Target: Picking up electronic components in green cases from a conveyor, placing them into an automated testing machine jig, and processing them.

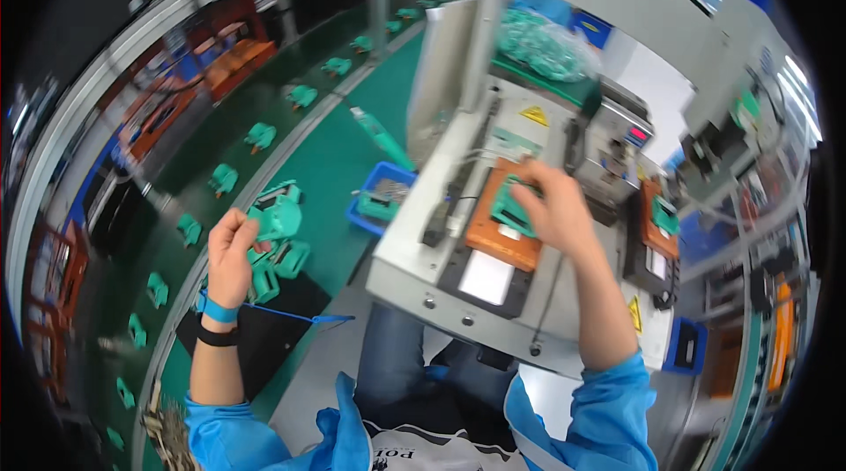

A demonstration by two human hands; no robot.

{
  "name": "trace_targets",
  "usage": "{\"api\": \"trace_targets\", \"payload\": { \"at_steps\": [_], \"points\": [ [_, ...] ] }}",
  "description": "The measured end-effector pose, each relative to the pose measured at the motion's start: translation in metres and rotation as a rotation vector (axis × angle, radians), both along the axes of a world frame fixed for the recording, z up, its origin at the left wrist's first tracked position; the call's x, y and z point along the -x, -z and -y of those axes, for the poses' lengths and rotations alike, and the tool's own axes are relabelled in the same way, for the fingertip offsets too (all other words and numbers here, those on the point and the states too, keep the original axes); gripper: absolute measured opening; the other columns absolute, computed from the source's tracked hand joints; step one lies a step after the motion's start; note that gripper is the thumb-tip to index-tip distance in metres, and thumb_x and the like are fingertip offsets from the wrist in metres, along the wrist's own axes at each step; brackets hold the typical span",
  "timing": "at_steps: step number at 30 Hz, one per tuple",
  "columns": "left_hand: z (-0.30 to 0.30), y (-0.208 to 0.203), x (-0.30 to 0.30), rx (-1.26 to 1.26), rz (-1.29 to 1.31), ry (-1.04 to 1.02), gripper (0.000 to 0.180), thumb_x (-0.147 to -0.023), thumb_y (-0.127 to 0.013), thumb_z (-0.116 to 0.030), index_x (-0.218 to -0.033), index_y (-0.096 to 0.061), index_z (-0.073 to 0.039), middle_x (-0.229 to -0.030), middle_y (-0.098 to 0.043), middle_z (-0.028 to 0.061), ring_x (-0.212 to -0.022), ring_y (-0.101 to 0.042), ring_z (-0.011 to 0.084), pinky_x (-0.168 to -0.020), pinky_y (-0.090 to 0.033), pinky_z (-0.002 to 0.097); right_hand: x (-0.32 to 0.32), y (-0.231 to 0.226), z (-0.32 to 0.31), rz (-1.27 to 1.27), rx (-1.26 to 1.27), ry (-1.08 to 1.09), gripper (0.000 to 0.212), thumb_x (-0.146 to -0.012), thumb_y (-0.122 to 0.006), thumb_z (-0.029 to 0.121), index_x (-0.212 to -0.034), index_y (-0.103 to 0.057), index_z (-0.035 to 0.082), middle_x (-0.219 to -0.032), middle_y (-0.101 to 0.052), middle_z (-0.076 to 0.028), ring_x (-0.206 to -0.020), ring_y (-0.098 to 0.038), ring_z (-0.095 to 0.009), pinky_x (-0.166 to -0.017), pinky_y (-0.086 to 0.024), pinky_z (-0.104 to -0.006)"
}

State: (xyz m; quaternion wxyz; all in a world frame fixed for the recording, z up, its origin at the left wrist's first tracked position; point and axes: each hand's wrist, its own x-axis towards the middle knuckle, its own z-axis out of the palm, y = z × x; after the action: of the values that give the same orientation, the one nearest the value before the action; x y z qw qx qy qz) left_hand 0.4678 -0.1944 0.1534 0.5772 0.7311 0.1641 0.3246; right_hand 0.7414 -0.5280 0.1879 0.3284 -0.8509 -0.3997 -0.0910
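A rounded green piece (280,217) overlaps other green parts (266,281); a frame-like green piece (508,211) lies on an orange block (504,249).

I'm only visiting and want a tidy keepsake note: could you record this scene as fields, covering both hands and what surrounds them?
Left hand: appears to hold a rounded green plastic part
Left wrist: light-blue strap
Right hand: at a green plastic frame on an orange rectangular block; grip unclear
Between hands: open-topped blue plastic bin with contents
Far left: long dark-green belt carrying spaced green pieces
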Motion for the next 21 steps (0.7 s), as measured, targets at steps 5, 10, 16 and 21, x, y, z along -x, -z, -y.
{"api": "trace_targets", "payload": {
  "at_steps": [5, 10, 16, 21],
  "points": [
    [-0.090, 0.064, 0.114, 0.079, -0.092, -0.480, 0.024, -0.091, -0.055, -0.019, -0.073, -0.051, -0.004, -0.063, -0.051, 0.0013, -0.061, -0.051, 0.0105, -0.058, -0.041, 0.0251, 0.005, -0.020, -0.010, 0.018, 0.116, -0.079, 0.012, -0.077, -0.064, 0.003, -0.088, -0.062, -0.001, -0.081, -0.063, -0.017, -0.079, -0.055, -0.034, -0.072, -0.045, -0.0406],
    [-0.172, 0.104, 0.234, 0.116, -0.095, -1.105, 0.024, -0.088, -0.055, -0.022, -0.078, -0.058, 0.000, -0.070, -0.064, 0.0099, -0.064, -0.054, 0.0129, -0.061, -0.042, 0.0293, -0.016, -0.003, 0.015, -0.111, 0.154, -0.190, 0.028, -0.092, -0.059, 0.017, -0.113, -0.058, -0.002, -0.126, -0.053, -0.017, -0.120, -0.050, -0.027, -0.100, -0.038, -0.0348],
    [-0.229, 0.164, 0.409, -0.028, -0.438, -1.802, 0.040, -0.079, -0.057, -0.033, -0.088, -0.067, 0.004, -0.083, -0.068, 0.0230, -0.081, -0.066, 0.0391, -0.077, -0.049, 0.0457, 0.025, 0.012, 0.012, -0.068, 0.136, -0.071, 0.050, -0.092, -0.055, 0.027, -0.136, -0.048, 0.003, -0.146, -0.036, -0.019, -0.138, -0.031, -0.033, -0.111, -0.025, -0.0406],
    [-0.207, 0.186, 0.456, 0.025, -0.877, -1.837, 0.047, -0.081, -0.061, -0.045, -0.087, -0.067, 0.001, -0.091, -0.068, 0.0236, -0.091, -0.064, 0.0415, -0.082, -0.049, 0.0478, 0.021, 0.011, 0.009, -0.191, 0.126, -0.077, 0.053, -0.090, -0.056, 0.025, -0.137, -0.048, 0.003, -0.148, -0.035, -0.018, -0.137, -0.034, -0.031, -0.112, -0.023, -0.0396]
  ]
}}
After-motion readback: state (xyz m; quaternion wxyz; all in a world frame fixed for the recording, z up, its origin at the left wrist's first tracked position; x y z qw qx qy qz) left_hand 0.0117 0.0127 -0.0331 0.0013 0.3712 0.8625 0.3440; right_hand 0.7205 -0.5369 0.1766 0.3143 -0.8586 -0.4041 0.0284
